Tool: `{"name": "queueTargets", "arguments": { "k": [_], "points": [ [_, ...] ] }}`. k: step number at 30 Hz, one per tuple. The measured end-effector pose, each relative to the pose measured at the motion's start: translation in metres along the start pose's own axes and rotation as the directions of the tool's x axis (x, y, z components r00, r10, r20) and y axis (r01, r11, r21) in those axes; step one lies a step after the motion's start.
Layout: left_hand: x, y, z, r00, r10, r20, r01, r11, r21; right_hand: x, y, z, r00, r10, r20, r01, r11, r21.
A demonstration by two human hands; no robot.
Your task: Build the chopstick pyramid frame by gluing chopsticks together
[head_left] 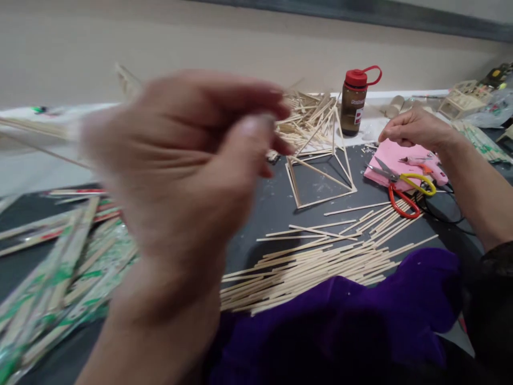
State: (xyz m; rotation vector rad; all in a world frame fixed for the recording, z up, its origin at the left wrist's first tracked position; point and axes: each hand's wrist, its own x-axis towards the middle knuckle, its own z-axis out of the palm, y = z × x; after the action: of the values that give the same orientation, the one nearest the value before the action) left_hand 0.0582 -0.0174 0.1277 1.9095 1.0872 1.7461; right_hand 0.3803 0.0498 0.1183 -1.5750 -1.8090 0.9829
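Observation:
My left hand (188,155) is raised close to the camera, slightly blurred. Its fingers curl toward the thumb in a pinch, and whatever may be between them cannot be made out. Behind its fingertips stands a frame of glued thin wooden sticks (326,206) on the dark table. My right hand (414,128) hovers above a pink cloth (385,152), its fingers curled down with the tips pressed together. I cannot see what they hold, if anything. Beneath it lie scissors (417,184) with yellow and red handles and a pink glue gun (428,166).
Many loose sticks (312,272) lie across the table's front, and a heap of sticks (308,115) rests by the wall. A red-lidded bottle (355,104) stands upright at the back. Plastic-wrapped stick packs (68,267) cover the left. A black cable (444,219) curves at right.

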Motion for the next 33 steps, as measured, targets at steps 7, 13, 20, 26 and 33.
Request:
{"name": "queueTargets", "arguments": {
  "k": [7,13,20,26,33],
  "points": [
    [-0.004,-0.006,0.099,0.787,0.1,0.609,-0.321,0.909,0.266,-0.025,-0.017,0.013,0.991,-0.092,0.098,0.087,0.995,0.05],
    [-0.01,-0.015,0.113,0.747,-0.038,0.664,-0.326,0.849,0.416,-0.037,-0.024,0.009,0.995,-0.087,0.047,0.085,0.995,0.045],
    [-0.019,-0.01,0.099,0.779,0.05,0.625,-0.331,0.879,0.343,0.015,0.021,-0.02,0.79,0.074,-0.609,-0.255,0.943,-0.216],
    [-0.037,0.036,0.039,0.78,0.223,0.585,-0.398,0.898,0.188,0.023,0.025,-0.009,0.76,-0.236,-0.605,-0.175,0.823,-0.541],
    [0.016,-0.035,-0.021,0.985,-0.063,-0.158,0.093,0.977,0.191,-0.009,-0.048,0.067,0.811,-0.455,-0.368,0.401,0.89,-0.216]
  ]
}}
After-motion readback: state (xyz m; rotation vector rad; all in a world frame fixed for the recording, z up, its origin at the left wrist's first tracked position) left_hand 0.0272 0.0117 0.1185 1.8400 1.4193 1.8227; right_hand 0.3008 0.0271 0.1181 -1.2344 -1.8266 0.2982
